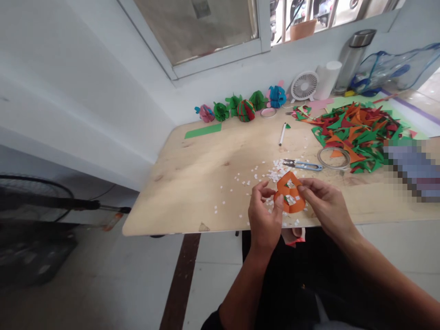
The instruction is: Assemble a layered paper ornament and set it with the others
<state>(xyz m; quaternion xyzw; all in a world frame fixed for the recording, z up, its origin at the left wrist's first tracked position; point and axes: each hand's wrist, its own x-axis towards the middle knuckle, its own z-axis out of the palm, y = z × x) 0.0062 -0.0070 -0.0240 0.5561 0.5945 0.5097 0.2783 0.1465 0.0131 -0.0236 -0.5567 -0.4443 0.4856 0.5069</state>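
An orange paper cutout (296, 205) with two openings is held between my hands above the front edge of the wooden table. My left hand (264, 215) pinches its left side between thumb and fingers. On the upper right side, my right hand (323, 199) grips it with thumb and forefinger. White paper bits and a little green show through the openings. Small white paper scraps (275, 173) lie scattered around and behind the cutout. Just beyond it rest blue-handled thread snips (307, 166), beside a roll of tape (333, 158).
Colourful paper scraps (357, 133) are heaped at the right, near a blurred flat object (415, 169). Folded paper ornaments (245, 111), a small white fan (304, 86) and a bottle (354, 62) line the back. A marker (282, 134) and green strip (202, 131) lie on the table (185, 183).
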